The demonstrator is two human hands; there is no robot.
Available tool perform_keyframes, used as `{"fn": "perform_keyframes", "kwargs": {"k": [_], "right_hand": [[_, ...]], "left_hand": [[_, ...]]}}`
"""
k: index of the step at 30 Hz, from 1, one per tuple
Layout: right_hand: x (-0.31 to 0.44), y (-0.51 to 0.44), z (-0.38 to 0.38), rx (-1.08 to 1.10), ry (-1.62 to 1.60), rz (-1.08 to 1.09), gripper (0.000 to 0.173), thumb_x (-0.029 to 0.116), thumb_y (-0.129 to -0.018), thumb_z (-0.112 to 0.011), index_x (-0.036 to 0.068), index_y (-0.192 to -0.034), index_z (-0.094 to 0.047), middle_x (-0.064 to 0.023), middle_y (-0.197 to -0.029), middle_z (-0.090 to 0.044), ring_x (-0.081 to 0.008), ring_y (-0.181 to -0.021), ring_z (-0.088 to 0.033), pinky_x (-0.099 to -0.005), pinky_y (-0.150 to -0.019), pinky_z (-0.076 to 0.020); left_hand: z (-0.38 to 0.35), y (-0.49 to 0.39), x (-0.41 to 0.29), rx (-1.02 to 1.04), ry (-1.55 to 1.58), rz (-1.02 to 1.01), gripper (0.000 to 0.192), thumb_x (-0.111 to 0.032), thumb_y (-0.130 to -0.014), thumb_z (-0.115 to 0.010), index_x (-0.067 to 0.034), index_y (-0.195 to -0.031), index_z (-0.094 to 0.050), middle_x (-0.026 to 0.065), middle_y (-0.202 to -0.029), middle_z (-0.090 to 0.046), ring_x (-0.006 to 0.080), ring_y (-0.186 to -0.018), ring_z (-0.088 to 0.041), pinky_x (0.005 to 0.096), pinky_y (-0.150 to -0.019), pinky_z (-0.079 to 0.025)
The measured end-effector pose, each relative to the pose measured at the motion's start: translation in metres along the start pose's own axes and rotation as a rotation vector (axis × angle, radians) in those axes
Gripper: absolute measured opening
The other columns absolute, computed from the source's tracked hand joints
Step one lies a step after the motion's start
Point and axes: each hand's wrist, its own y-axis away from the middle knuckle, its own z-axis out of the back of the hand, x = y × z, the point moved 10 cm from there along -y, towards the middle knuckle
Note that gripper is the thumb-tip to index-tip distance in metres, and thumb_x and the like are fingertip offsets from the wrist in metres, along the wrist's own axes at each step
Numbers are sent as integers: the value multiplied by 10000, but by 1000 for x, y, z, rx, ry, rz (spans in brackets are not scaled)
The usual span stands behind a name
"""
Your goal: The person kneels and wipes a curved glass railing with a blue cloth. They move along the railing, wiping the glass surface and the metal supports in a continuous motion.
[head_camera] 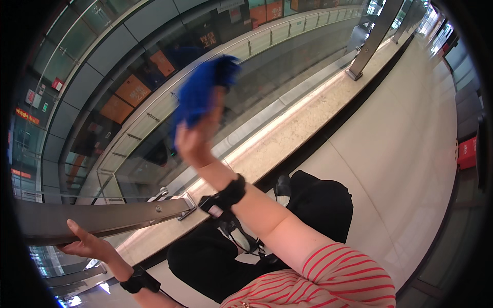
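Observation:
A blue cloth (204,92), blurred by motion, is in my right hand (196,142), spread in front of the glass balustrade panel (269,88). My right arm is stretched out over the marble ledge. At the lower left, my left hand (90,244) is beside the brushed metal post (108,215), its thumb raised and its fingers reaching to the post's lower edge; it holds nothing that I can see. Whether the left fingers touch the post is not clear. Both wrists wear black straps with small devices.
The marble ledge (285,142) runs diagonally along the foot of the glass. Another metal post (375,38) stands on it farther off. My bent legs are on the shiny tiled floor (366,161). A red box (468,153) is at the far right. Beyond the glass curves another railed walkway.

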Motion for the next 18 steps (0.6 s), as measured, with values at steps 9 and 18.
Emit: {"fn": "perform_keyframes", "kwargs": {"k": [9,18], "right_hand": [[-268,163,112,-404,-181,-1387,491,303,-1018,-451,-89,-1313,-427,-204,-1279,-547,-310,-1116,-553,-379,-989,-411],[-42,-22,24,246,95,-6,496,115,-885,-557,-52,-1339,-444,-327,-1470,-294,-499,-1366,-272,-564,-1096,-217]], "left_hand": [[2,2,7,33,-56,-2,592,-254,-919,-640,64,-1311,-331,218,-1242,-496,246,-1063,-578,333,-909,-539],[3,1,4,3,-22,-33,517,-228,-898,-691,62,-1228,-420,193,-1172,-558,221,-993,-601,325,-859,-556]]}}
